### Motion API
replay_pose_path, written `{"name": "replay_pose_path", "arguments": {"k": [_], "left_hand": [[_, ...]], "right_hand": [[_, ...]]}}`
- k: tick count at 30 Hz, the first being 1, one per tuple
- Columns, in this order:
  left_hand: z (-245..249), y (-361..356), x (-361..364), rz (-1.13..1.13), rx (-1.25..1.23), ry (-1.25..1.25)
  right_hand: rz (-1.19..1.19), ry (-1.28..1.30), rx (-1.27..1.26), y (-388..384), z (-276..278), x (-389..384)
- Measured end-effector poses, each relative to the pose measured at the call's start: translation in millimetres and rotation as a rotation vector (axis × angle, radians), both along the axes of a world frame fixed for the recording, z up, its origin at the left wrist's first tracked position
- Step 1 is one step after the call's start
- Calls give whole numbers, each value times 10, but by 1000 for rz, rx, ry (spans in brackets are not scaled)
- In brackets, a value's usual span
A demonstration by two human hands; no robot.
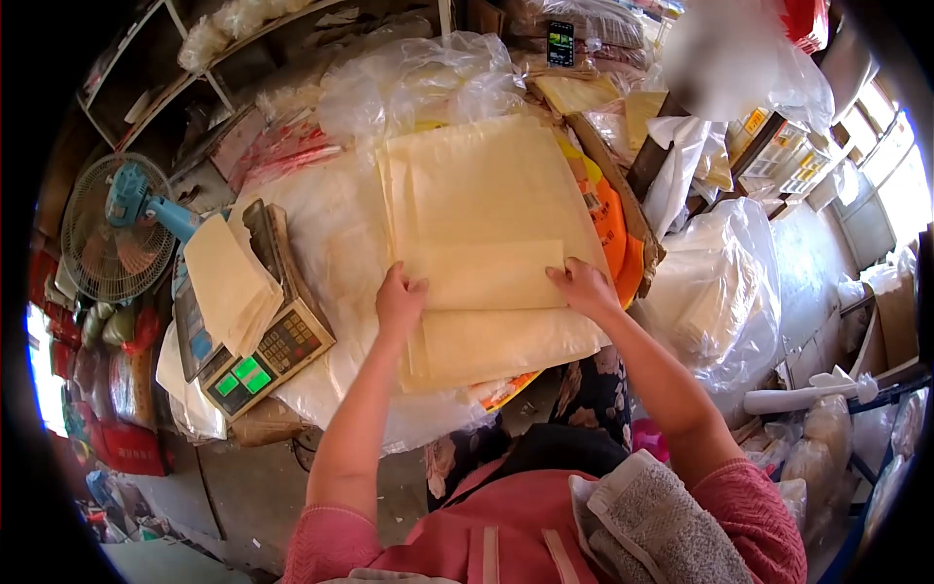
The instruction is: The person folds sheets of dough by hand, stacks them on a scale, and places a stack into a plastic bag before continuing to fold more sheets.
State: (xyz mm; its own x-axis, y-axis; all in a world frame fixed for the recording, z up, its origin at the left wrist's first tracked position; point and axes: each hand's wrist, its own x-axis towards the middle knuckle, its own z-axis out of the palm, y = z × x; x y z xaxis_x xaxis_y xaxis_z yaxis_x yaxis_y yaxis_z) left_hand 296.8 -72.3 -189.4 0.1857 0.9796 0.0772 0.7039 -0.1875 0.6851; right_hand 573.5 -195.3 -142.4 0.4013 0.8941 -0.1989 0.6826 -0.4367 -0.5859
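The left hand [400, 297] pinches the left edge of a folded flap [491, 275] of pale yellow sheet, thumb against curled fingers; the right hand [584, 288] pinches the flap's right edge in like manner. The flap lies across a stack of pale yellow sheets [477, 185], which rests on a table covered with clear plastic, directly before the seated person. A digital scale [282, 341] stands to the left of the stack, bearing a smaller pile of pale sheets [230, 277]; a fan [119, 226] stands beyond the scale; an orange bag [611, 229] lies beside the stack's right edge.

Worn on the head, looking forward and down.
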Motion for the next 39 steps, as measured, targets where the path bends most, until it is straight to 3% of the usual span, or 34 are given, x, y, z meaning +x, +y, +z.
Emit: {"name": "replay_pose_path", "arguments": {"k": [1, 2, 5, 6, 8, 11, 14, 18, 21, 24, 27, 30, 33, 35, 37, 39], "left_hand": [[-23, -53, 79, 55, 217, 245], [-37, -90, 122, -25, 378, 278], [-22, -192, 333, -237, 459, 397], [24, -191, 371, -276, 261, 428], [-79, -152, 401, -285, 262, 416], [-235, -131, 405, -282, 266, 395], [-267, -147, 436, -274, 288, 393], [-371, -78, 414, -297, 253, 402], [-81, -246, 408, -63, 279, 200], [-118, -583, 409, 233, 106, -637], [34, -915, 317, 306, -510, -1062], [-338, -813, 48, 22, -371, -899], [374, -650, -397, 32, -136, -966], [797, -273, -882, 106, 247, -800], [1339, 18, -1382, 275, 243, -906], [1512, 356, -1905, 375, 280, -929]], "right_hand": [[-18, 2, -8, 27, -7, -11], [-38, 4, -15, 55, -15, -12], [-70, 62, -60, 105, -76, 10], [-65, -8, -87, 121, -27, -12], [-54, -142, -145, 130, 95, -91], [224, -490, 412, 91, 44, -174], [466, -613, 264, 131, -299, -165], [428, -674, 232, 157, -465, -239], [392, -645, 183, 128, -351, -279], [336, -534, 201, -63, -201, -485], [460, -264, 168, -257, -259, -711], [553, -76, 357, -378, -165, -951], [565, -70, 364, -412, 23, -915], [550, -62, 347, -461, 25, -815], [540, -64, 341, -518, -17, -698], [522, -19, 299, -585, -19, -649]]}}
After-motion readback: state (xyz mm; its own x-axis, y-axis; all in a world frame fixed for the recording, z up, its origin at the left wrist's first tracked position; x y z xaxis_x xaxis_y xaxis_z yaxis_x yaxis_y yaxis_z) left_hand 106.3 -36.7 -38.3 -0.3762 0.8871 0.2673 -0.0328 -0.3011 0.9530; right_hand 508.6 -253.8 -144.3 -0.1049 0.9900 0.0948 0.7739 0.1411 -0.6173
